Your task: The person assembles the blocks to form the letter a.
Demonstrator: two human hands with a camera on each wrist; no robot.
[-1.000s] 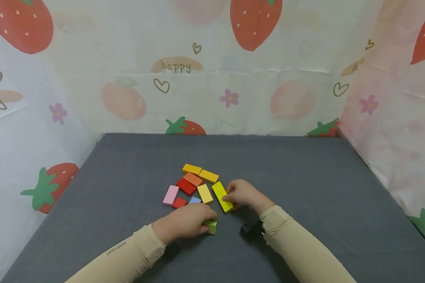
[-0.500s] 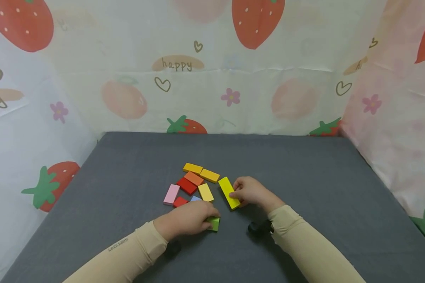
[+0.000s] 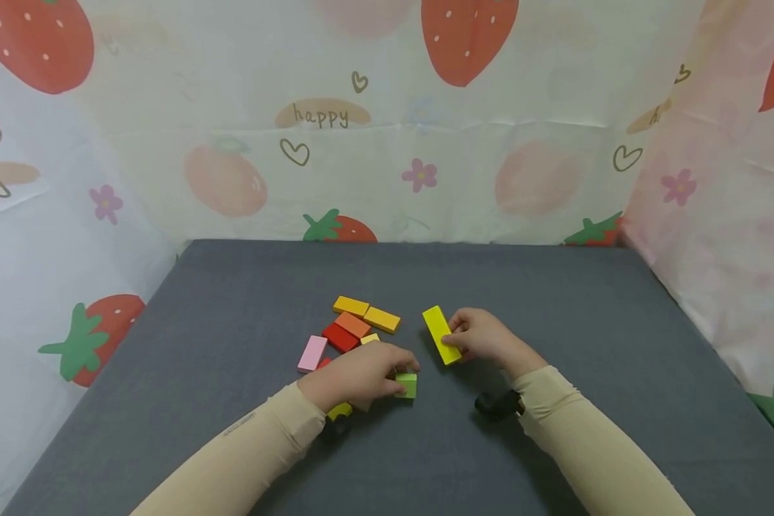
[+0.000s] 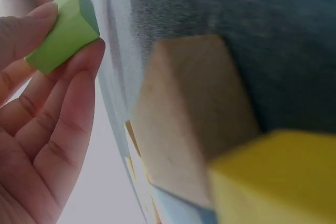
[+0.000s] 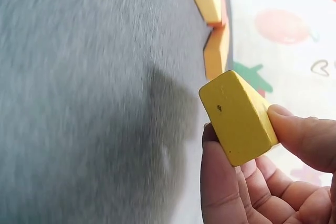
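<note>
Smooth yellow bar (image 3: 438, 330) shifted rightward | right hand (image 3: 486, 339) pinching | left hand (image 3: 361, 373) pinching green block (image 3: 408, 386)

Seeing dark grey tabletop (image 3: 542, 301) on my end, pale backdrop (image 3: 374, 179) behind, left sheet (image 3: 13, 322) whitish, right sheet (image 3: 716, 287) pinker. Strawberries (image 3: 469, 39), pink flowers (image 3: 419, 175), "happy" lettering (image 3: 322, 115) printed across. Light's pretty soft.

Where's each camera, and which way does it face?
Head: on the head, facing forward and down over the grey table; left hand, right hand and beige sleeves show.
Left wrist: worn there, facing the left hand pinching a green block.
Right wrist: worn there, facing the right hand pinching a yellow block.
Head and left wrist views share the green block.
</note>
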